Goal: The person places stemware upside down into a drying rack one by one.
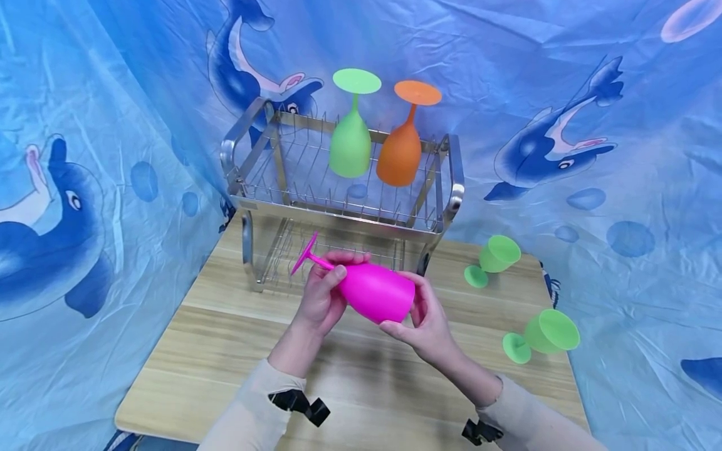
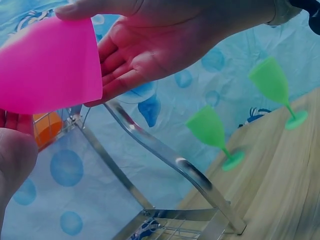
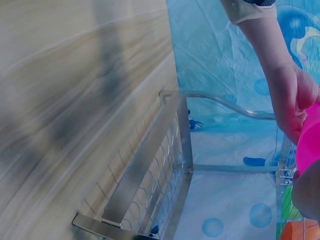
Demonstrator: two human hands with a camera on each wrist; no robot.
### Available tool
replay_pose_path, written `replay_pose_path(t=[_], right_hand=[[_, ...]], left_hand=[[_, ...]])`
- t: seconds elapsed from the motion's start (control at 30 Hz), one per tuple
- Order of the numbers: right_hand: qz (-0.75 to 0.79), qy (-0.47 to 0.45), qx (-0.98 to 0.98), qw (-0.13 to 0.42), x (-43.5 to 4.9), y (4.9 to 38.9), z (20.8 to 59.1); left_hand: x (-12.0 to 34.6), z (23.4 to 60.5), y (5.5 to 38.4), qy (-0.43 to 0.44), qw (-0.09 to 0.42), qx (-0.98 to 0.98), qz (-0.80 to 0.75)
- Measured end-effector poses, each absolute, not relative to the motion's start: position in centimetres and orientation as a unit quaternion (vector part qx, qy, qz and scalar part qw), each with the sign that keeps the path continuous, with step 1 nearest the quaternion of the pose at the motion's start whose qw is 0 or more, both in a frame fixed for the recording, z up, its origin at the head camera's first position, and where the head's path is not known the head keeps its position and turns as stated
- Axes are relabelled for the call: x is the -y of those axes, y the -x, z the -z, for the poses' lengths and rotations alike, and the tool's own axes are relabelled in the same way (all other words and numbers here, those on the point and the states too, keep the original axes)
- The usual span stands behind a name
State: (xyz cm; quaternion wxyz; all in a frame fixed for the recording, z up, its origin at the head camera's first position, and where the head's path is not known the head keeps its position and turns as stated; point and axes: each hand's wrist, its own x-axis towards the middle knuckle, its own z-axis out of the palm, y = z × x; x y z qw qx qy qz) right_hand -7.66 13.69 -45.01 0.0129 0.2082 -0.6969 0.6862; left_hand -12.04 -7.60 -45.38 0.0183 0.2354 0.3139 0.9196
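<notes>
A bright pink goblet (image 1: 376, 291) is held on its side in the air, its foot toward the left and its mouth toward the right. My left hand (image 1: 325, 293) grips it where the bowl meets the stem, thumb on top. With thumb and fingers my right hand (image 1: 424, 319) holds the bowl near the rim, also seen closely in the left wrist view. Behind, a green goblet (image 1: 351, 147) and an orange goblet (image 1: 399, 156) stand upside down on the upper tier of a metal dish rack (image 1: 338, 219).
Two more green goblets stand on the right of the wooden table (image 1: 225, 369): one farther back (image 1: 499, 254), another goblet (image 1: 551, 331) nearer the edge. The rack's lower wire tier (image 1: 282, 250) lies just beyond my hands. A blue dolphin-print curtain (image 1: 507, 75) surrounds the table.
</notes>
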Motion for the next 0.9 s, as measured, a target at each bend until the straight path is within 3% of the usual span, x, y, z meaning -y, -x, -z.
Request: replay_pose_path(t=[0.9], right_hand=[[-0.708, -0.193, 0.679, -0.020, -12.7, 6.9, 43.8]], left_hand=[[7.7, 44.8, 13.1, -0.230, 0.040, -0.269, -0.934]])
